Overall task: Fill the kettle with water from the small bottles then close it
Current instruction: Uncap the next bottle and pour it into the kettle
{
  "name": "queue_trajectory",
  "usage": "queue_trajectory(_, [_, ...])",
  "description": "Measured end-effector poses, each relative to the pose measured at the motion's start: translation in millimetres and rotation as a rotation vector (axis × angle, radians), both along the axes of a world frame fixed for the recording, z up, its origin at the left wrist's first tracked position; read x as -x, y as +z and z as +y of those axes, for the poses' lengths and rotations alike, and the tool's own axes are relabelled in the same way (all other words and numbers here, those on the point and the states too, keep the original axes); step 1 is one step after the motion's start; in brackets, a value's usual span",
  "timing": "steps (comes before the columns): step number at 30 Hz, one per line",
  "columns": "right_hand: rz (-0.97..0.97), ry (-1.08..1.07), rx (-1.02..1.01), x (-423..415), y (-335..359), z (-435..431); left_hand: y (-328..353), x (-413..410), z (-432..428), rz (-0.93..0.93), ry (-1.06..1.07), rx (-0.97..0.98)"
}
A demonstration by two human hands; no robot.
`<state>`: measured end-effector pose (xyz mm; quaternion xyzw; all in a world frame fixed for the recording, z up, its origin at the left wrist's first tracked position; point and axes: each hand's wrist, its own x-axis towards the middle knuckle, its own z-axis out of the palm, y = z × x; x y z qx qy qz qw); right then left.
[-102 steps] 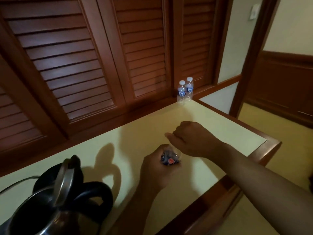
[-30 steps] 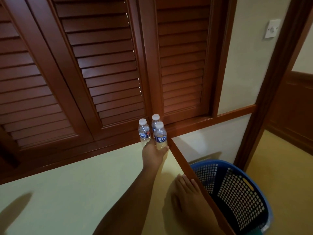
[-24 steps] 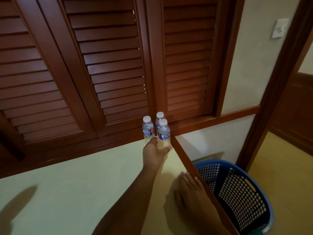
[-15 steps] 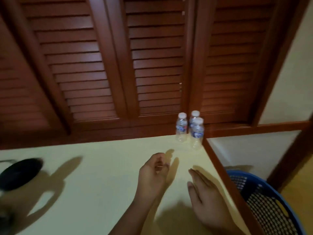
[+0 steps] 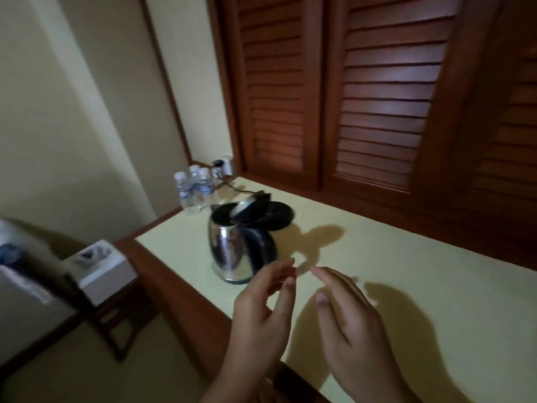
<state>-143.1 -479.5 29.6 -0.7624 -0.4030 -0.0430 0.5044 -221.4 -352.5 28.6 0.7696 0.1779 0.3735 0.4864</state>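
Head view: both hands hang low over the near edge of the table, side by side and not touching. The left hand and the right hand hold nothing, fingers loosely spread and pointing away from the person.

Ahead and to the left, close to the near left corner, stands the kettle, upright, with its lid tipped up and its mouth open. The left hand's fingertips are just short of it; the right hand is farther off. Its black base lies just behind it.

Beyond the kettle, at the far left corner, the small bottles stand upright in a tight cluster with their caps on. They lie on the same forward-left line, so the left hand looks better placed to reach them, passing the open kettle. How full the kettle is cannot be seen.
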Motion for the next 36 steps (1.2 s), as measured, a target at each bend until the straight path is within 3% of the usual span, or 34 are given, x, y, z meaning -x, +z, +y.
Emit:
queue_trajectory(9, [0.014, 0.108, -0.137, 56.6, 16.1, 128.1, 21.6, 52.6, 130.4, -0.109, 0.112, 0.006])
queue_trajectory(19, [-0.032, -0.027, -0.095, 28.1, 28.1, 353.9, 6.7, 19.1, 362.3, -0.028, 0.03, 0.058])
queue_trajectory(27, [-0.12, -0.125, 0.234, -49.9, 34.7, 502.6, 12.4, -34.6, 476.0, 0.063, 0.009, 0.023])
queue_trajectory(31, [-0.199, -0.141, 0.524, -78.6, 35.1, 534.5, 7.2, -51.2, 497.2, 0.12, 0.038, 0.104])
queue_trajectory(36, [-0.24, -0.194, 0.635, -79.7, 35.0, 541.2, -23.5, -65.6, 516.1, 0.323, -0.108, 0.125])
